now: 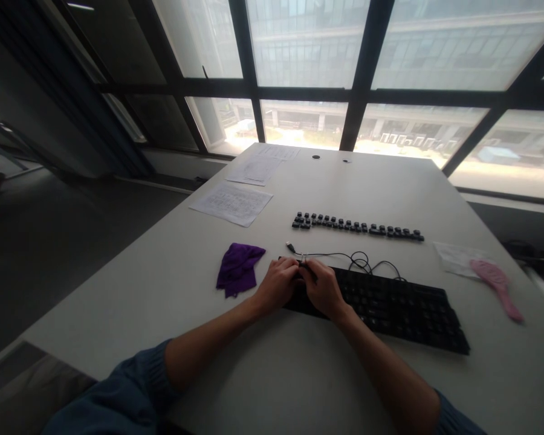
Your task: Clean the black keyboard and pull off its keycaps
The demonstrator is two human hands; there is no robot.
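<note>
A black keyboard (394, 305) lies slanted on the table in front of me. Over its far left corner my left hand (278, 282) and my right hand (321, 285) meet, fingertips close together. Both are closed in a pinch. Between them pokes up a small shiny wire piece (303, 258), which looks like a wire keycap puller. My right fingers seem to grip it; what my left fingers pinch is hidden. Beyond the keyboard runs its thin black cable (330, 254), coiled in part, with a USB plug (291, 248) at the end.
Loose black keycaps (358, 226) stand in rows behind the cable. A purple cloth (239, 267) lies left of my hands. Printed sheets (231, 204) lie at the far left. At right are a pink hairbrush (496, 284) and a clear plastic bag (453, 258). Windows rise beyond the table.
</note>
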